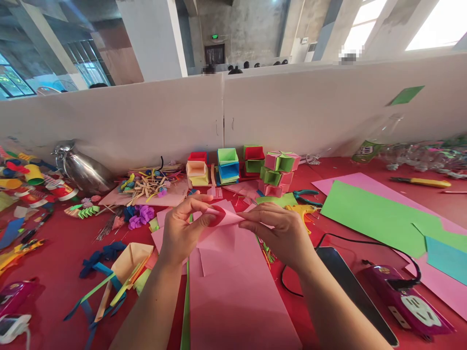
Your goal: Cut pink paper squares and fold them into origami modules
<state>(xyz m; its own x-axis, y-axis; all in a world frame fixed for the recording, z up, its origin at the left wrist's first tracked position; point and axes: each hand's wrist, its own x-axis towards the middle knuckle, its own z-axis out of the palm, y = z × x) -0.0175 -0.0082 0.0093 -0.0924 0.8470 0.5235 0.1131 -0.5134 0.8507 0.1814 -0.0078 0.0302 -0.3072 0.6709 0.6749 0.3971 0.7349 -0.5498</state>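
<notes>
A small piece of pink paper (pixel 230 218) is held up between my two hands, its near side curled or folded over. My left hand (pixel 188 223) is closed on its left end, thumb against fingers. At the right end, my right hand (pixel 275 226) pinches the paper between thumb and fingers. Beneath them lies a stack of larger pink paper sheets (pixel 241 296), with a green edge showing at its left side. Small folded paper boxes stand beyond my hands: a red and cream stack (pixel 198 170), a green and blue one (pixel 228 167), and a pink and green one (pixel 279 172).
To the right are a phone (pixel 353 296), a purple power strip (pixel 408 301) with a black cable, green paper (pixel 375 216) and a yellow cutter knife (pixel 421 182). Leftward are paper strips (pixel 109 296), a metal jug (pixel 85 167) and purple paper flowers (pixel 142 216). A white partition (pixel 109 121) rises behind.
</notes>
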